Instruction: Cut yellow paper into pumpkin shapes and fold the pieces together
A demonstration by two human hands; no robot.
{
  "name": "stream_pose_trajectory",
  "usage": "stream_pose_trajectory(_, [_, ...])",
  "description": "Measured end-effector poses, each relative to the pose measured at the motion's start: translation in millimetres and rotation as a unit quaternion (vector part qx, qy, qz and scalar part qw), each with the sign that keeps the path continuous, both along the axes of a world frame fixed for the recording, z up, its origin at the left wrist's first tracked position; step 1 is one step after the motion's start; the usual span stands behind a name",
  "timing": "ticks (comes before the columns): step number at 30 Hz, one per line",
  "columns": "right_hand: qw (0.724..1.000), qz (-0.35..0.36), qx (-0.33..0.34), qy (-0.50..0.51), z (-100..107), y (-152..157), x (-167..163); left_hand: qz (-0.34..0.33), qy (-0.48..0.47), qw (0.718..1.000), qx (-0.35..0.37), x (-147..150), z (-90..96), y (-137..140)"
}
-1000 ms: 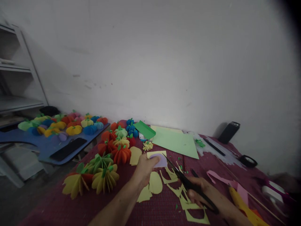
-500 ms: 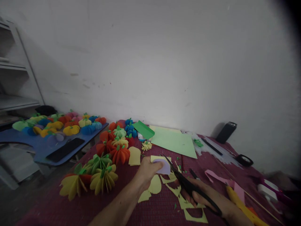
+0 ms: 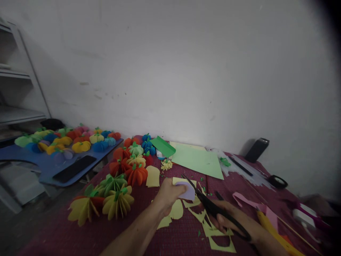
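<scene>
Your left hand (image 3: 168, 193) pinches a flat, rounded lavender paper (image 3: 189, 193) over yellow paper (image 3: 178, 180); your right hand (image 3: 226, 213) grips black scissors (image 3: 206, 202) at their right, long axis diagonal, blades pointing forward-left. Cut yellow scraps (image 3: 211, 233) lie nearby on woven-looking maroon cloth (image 3: 186, 236)

left hand (image 3: 169, 193) grips paper (image 3: 189, 193), right hand (image 3: 234, 213) scissors (image 3: 210, 206)

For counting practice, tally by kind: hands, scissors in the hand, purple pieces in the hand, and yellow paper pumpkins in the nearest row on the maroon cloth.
Hands (left hand, right hand): 2
Held scissors: 1
Held purple piece: 1
Nearest-row yellow pumpkins: 2
Total: 6
</scene>
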State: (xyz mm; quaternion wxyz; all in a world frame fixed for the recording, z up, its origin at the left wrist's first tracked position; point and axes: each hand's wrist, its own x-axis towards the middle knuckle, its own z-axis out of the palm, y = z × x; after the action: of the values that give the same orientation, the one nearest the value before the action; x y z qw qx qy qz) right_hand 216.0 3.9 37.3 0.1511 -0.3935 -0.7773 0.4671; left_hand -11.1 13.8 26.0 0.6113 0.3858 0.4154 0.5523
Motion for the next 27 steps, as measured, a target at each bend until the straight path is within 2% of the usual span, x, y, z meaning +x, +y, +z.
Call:
stream_pose_trajectory(6, [0.997, 0.021, -0.063, 0.025, 2.9, 1.9, -3.5, -0.012, 0.009, 1.0, 0.004, 0.0, 0.0, -1.4])
stream_pose_trajectory(12, [0.996, 0.067, -0.049, 0.017, 8.9, 7.1, 4.5, -0.047, 0.01, 0.999, -0.019, 0.4, 3.3, -3.7])
stream_pose_trajectory(17, [0.991, 0.095, -0.09, 0.005, 14.0, 12.1, 6.5, -0.056, 0.021, 0.998, -0.024, -0.1, 5.9, -5.7])
stream_pose_trajectory(27, [0.993, 0.101, -0.047, -0.045, 33.6, 11.1, 12.2, -0.099, 0.041, 0.994, -0.024, -0.7, 4.2, -8.5])
